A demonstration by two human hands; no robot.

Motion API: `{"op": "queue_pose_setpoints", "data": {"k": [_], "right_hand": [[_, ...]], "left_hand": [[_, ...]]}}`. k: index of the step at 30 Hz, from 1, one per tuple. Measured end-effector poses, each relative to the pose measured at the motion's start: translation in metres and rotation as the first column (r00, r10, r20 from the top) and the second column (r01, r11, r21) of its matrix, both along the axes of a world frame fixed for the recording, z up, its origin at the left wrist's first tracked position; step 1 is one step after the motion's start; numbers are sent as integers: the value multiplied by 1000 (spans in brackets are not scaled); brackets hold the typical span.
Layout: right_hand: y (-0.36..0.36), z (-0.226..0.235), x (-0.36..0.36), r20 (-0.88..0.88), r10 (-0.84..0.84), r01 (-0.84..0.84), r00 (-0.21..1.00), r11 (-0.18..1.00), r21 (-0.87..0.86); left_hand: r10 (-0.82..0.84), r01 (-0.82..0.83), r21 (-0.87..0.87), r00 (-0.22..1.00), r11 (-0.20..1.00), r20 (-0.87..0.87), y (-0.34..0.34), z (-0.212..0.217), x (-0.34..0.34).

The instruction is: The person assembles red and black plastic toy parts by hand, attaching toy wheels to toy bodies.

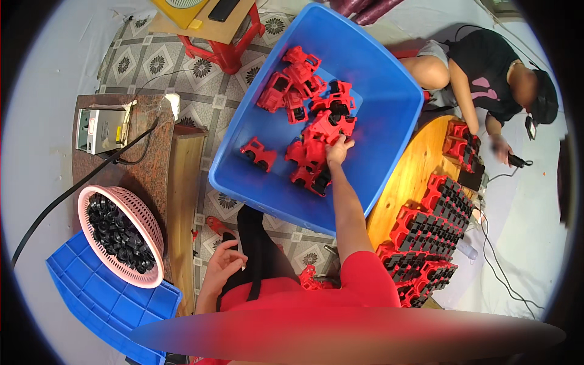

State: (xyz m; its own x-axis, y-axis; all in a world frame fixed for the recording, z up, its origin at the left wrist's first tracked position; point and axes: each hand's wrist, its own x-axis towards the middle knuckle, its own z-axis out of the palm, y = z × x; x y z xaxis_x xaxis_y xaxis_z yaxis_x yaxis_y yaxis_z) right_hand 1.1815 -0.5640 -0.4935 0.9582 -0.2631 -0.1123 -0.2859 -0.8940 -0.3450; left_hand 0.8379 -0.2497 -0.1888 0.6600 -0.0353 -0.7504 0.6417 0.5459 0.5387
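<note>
1. In the head view, my right hand (338, 150) is down inside a big blue bin (383, 121), its fingers against a red toy vehicle (328, 126) in the heap there; I cannot tell whether they are clamped on it.
2. My left hand (224, 265) is well apart from the right, above my lap and outside the bin; its fingers are loosely curled, and I cannot tell whether they hold anything small.
3. More red vehicles (275, 88) lie jumbled around the one I touch; a single red piece (257, 154) sits apart from them, toward the bin's left side.
4. To my right is a wooden table (389, 198); rows of red-and-black vehicles (435, 228) stand close together on and along it; beyond them a co-worker (483, 73) in a dark top holds a black tool (517, 161).
5. To my left, a pink basket (152, 222) is filled with black parts (118, 234); a blue ribbed panel (82, 289) lies just beside it; a pale boxy device (102, 131) rests on a brown tabletop (149, 182).
</note>
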Motion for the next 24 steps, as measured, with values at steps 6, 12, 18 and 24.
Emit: {"op": "queue_pose_setpoints", "data": {"k": [6,12,18,24], "right_hand": [[57,135,-72,319,74,-176,945,936,306],[172,304,-207,306,516,-587,800,568,577],[254,353,-303,287,937,-807,201,-8,590],[412,337,-324,435,897,-869,-74,-272,413]], "left_hand": [[-75,55,122,983,991,168,0,3,22],[576,-605,-53,723,794,381,-1,35,25],[860,-961,86,272,262,432,69,36,-86],[934,-976,-201,7,84,357,87,42,-224]]}}
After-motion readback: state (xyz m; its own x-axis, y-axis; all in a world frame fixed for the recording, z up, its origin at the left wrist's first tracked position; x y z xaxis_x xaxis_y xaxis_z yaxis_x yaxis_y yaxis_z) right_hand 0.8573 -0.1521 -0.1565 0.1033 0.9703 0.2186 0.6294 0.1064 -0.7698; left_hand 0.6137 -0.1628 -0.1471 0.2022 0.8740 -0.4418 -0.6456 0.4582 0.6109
